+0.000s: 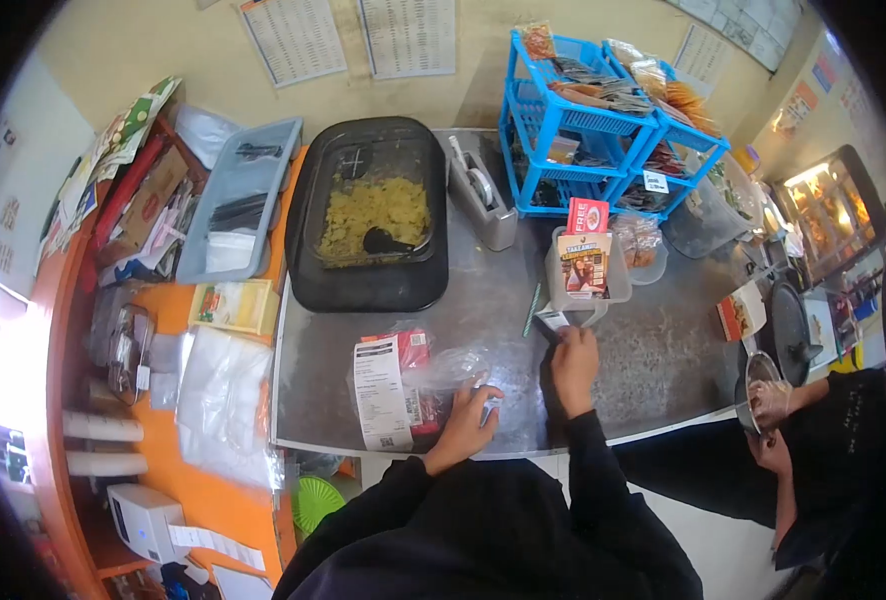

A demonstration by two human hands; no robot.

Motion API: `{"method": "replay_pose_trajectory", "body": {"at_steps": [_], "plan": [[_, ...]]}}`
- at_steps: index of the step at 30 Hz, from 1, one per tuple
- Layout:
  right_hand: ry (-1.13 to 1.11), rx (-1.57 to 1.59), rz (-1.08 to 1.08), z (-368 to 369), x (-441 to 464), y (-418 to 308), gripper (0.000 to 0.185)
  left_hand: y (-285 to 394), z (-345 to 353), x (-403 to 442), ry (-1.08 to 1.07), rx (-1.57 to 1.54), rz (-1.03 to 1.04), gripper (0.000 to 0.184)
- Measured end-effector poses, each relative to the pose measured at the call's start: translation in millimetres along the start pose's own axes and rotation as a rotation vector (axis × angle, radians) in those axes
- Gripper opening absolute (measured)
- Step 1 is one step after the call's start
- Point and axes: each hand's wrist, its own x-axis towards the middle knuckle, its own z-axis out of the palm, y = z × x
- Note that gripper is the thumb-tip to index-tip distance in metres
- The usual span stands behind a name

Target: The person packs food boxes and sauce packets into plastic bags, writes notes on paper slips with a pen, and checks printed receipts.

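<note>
My left hand (465,425) is over the front of the metal counter, its fingers curled at the edge of a clear plastic bag (453,369). Beside it lie a red packet (415,350) and a long printed receipt (379,393). My right hand (574,370) is closed on a small white and dark item (553,321), too small to name, just in front of a clear container (613,286) holding red and brown cards (584,264). A thin green stick (532,309) lies left of that hand.
A black tray (308,281) bears a dish of yellow food (375,215). A tape dispenser (485,205) stands near blue racks (578,118) of packets. At the right, a co-worker's hands (771,405) hold a metal bowl (746,400). An orange shelf (163,380) is at the left.
</note>
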Motion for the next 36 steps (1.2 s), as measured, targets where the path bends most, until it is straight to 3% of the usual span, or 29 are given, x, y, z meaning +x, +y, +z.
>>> {"method": "replay_pose_trajectory", "body": {"at_steps": [3,6,12,15,17,20,21,24,26,28,30,32,34,36], "plan": [[0.122,0.165,-0.060,-36.5,8.0,-16.0,0.025,-0.6,-4.4,-0.4,-0.042,-0.036,-0.050,0.034],[0.030,0.374,-0.104,-73.1,0.7,-45.8,0.026,9.4,-8.6,-0.1,-0.047,-0.176,-0.045,0.039],[-0.283,0.509,-0.368,-74.4,-38.8,-73.3,0.032,18.5,-7.8,9.1,-0.067,-1.285,-0.316,0.065],[-0.655,0.711,-0.205,-78.2,-15.0,-62.8,0.030,39.3,-22.5,9.7,0.164,-0.312,0.031,0.072],[-0.937,0.783,0.001,-79.0,4.6,-59.0,0.025,40.8,-35.7,9.7,0.130,0.163,0.118,0.069],[-0.912,0.731,-0.106,-33.5,15.4,-54.4,0.025,12.8,-15.0,-1.8,-0.120,0.438,0.169,0.060],[-0.901,0.645,-0.179,-9.3,12.0,-43.4,0.025,5.1,-9.4,1.0,-0.133,0.489,0.290,0.056],[-0.873,0.593,-0.347,13.6,36.0,-57.6,0.022,-5.8,4.6,-0.8,-0.308,0.633,0.100,0.054],[-0.867,0.373,-0.346,10.0,85.4,-82.0,0.018,-13.6,10.2,-3.0,-0.268,0.673,0.055,0.049],[-0.404,0.543,-0.386,24.9,149.0,-106.0,0.011,-12.9,6.4,-4.7,-0.349,0.757,0.016,0.047],[-0.032,0.637,-0.373,42.7,215.8,-128.4,0.013,-20.4,13.0,-10.4,-0.272,0.770,0.073,0.047],[0.052,0.563,-0.310,79.6,275.4,-129.9,0.022,-22.0,17.0,-9.1,-0.284,0.783,0.107,0.048],[-0.011,0.397,-0.220,121.7,311.1,-131.4,0.030,-11.5,11.3,-5.8,-0.380,0.800,0.086,0.051],[-0.052,0.285,-0.202,136.8,326.2,-143.1,0.039,-10.9,8.2,-2.8,-0.326,0.806,0.155,0.049]]}}
